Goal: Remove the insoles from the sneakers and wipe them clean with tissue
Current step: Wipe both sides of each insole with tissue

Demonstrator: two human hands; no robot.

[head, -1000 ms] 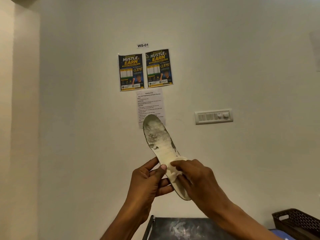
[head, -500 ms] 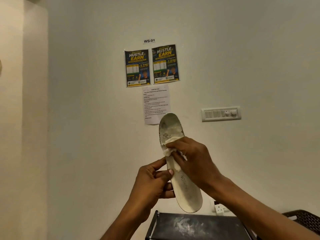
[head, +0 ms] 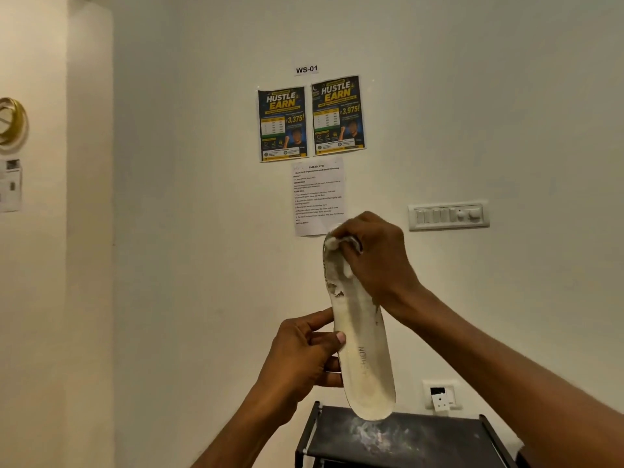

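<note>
white tissue (head: 333, 243) has travelled up the insole (head: 364, 352) to its toe end within the last second, pressed there by the curled fingers of the right hand (head: 374, 258). the left hand (head: 300, 352) pinches the insole's middle edge, keeping it upright (heel just above the black rack (head: 425, 440)). grey worn patches below the right hand remain, so i judge more strokes are needed.

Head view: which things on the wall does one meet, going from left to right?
Round gold fixture → poster marked 3,375 → poster marked 3,975 → switch panel.
</note>
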